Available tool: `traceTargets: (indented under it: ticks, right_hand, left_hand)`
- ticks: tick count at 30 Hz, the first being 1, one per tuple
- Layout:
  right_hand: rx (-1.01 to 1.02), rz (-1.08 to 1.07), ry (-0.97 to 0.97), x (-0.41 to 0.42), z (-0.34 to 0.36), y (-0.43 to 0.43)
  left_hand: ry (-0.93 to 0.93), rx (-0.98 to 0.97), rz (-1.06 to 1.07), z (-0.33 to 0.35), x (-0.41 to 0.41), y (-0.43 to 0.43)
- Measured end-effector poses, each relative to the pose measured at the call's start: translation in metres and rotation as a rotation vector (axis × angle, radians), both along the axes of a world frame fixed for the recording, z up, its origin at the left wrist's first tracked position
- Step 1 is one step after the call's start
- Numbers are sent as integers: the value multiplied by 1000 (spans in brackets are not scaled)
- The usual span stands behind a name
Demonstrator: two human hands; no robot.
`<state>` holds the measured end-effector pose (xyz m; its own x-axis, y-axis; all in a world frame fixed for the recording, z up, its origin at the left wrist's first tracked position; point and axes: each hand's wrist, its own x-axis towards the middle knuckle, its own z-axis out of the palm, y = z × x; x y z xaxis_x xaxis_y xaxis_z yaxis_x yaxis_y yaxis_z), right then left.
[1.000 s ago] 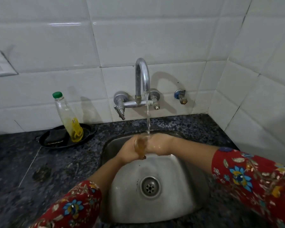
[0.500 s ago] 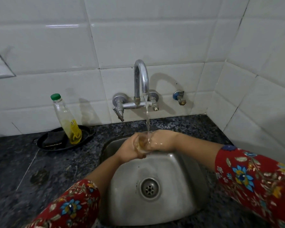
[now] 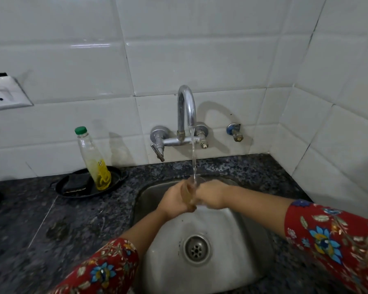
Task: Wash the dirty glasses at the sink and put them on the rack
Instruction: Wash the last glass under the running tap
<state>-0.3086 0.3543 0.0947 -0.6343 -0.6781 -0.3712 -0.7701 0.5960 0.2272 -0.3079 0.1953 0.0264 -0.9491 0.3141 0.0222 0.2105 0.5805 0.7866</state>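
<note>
The glass (image 3: 189, 193) stands upright, clasped between the two grips. The left grip (image 3: 172, 201) curls round its left side and the right grip (image 3: 212, 195) closes on its right side, so only a narrow amber strip and the rim show between them. Water (image 3: 193, 158) from the tap (image 3: 186, 107) above the grips falls onto the rim. The sink (image 3: 232, 230) basin lies below both grips. A soap bottle (image 3: 94, 160) stands on the desk (image 3: 72, 219), well left of the left grip.

No wording can be read anywhere. The clear bottle (image 3: 93, 160) standing left of the tap (image 3: 186, 115) carries a yellow label (image 3: 101, 166) with small dark print, but it is too blurred to make out.
</note>
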Motion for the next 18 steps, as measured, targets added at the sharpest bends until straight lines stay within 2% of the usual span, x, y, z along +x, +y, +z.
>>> traceTargets:
  ticks: [3,6,8,11,12,13,15,18]
  right_hand:
    - [-66,-68,-157,2,-2,-10]
    - [-10,57,45,-1,6,0]
    - [28,136,158,-5,1,7]
    - [-18,20,105,5,-1,-6]
    - [25,100,106,5,0,-9]
    - [-17,117,93,5,0,-9]
    - [-112,68,50,3,8,-4]
    - [-66,179,140,-4,3,9]
  left_hand:
    - [32,98,153,2,12,11]
    - [-35,316,86,3,11,3]
    - [-77,331,6,4,6,-2]
    - [-31,218,79,2,4,2]
    - [-32,250,104,1,5,4]
    - [-46,235,97,0,5,2]
    - [-29,174,25,0,3,-6]
    - [-56,73,-98,-1,-6,-14]
